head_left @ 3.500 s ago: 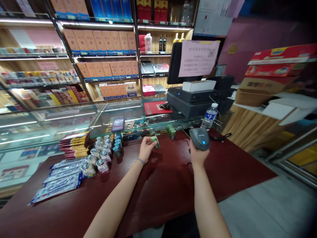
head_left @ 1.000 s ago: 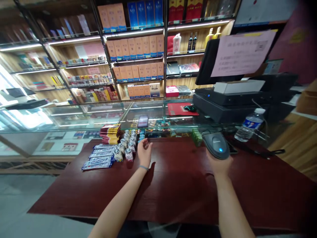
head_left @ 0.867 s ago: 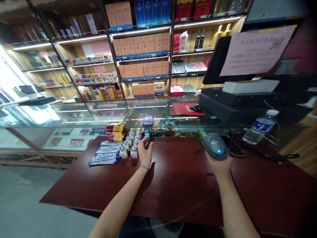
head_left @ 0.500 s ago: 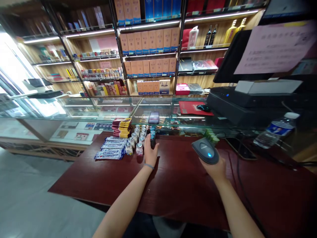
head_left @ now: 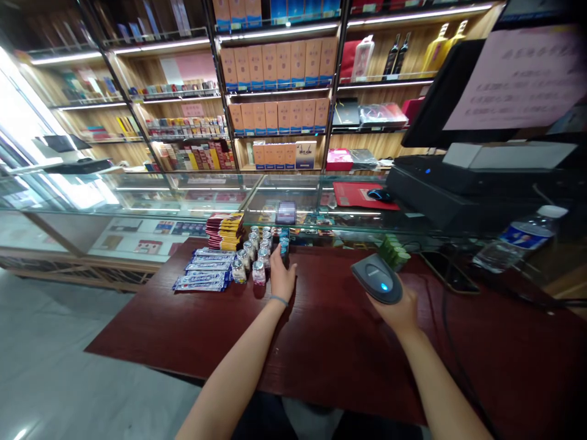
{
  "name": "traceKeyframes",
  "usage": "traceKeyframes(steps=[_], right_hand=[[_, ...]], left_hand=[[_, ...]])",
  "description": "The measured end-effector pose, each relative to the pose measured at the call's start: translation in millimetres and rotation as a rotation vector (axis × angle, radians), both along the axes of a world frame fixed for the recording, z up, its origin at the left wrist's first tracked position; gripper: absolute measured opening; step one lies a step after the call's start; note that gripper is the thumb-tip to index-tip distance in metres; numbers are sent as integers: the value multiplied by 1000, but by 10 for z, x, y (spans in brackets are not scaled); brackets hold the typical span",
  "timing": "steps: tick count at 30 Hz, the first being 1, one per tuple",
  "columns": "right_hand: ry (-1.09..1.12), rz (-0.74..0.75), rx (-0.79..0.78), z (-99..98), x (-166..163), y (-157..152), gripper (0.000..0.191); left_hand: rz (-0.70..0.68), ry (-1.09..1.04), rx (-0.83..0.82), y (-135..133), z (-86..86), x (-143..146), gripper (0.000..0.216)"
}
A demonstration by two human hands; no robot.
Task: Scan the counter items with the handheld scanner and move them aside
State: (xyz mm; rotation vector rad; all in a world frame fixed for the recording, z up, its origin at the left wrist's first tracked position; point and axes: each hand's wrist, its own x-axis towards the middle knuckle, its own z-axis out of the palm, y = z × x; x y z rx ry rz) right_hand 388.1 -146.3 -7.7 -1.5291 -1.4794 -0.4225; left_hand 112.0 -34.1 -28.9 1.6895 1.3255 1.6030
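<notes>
Jars (head_left: 259,272) are crowding the outer side of your left hand (head_left: 283,281), and the blue packs (head_left: 284,240) are standing in a row at its fingers. Your thumb is standing apart from those fingers — whether they are touching a pack, I cannot tell. A leftward swing could be toppling the nearest jar, as it is sitting just beside you; closing too deep could be dragging several packs askew, since they are lining up so tightly. Your right hand (head_left: 398,310) is wrapping round the scanner (head_left: 376,279), whose head is overlapping the green packs (head_left: 393,252) in view — a careless dip might be knocking them. A cord (head_left: 444,315) is trailing by that wrist, near the phone (head_left: 449,272), so snagging it could be jerking your aim.
</notes>
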Motion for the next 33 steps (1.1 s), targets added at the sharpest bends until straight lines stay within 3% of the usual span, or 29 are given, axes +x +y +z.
traceKeyframes(steps=[15,23,28,33], right_hand=[[-162,41,90,27,-14,-9,38],[-183,32,67,42,-27,-18,34],[-190,35,68,39,-14,-23,39],[-188,48,73,38,-5,-21,35]], left_hand=[[97,148,53,-64,-26,16,42],[18,132,27,-94,0,6,36],[-117,-11,-3,-124,35,-16,43],[-323,-413,-243,-170,110,40,57]])
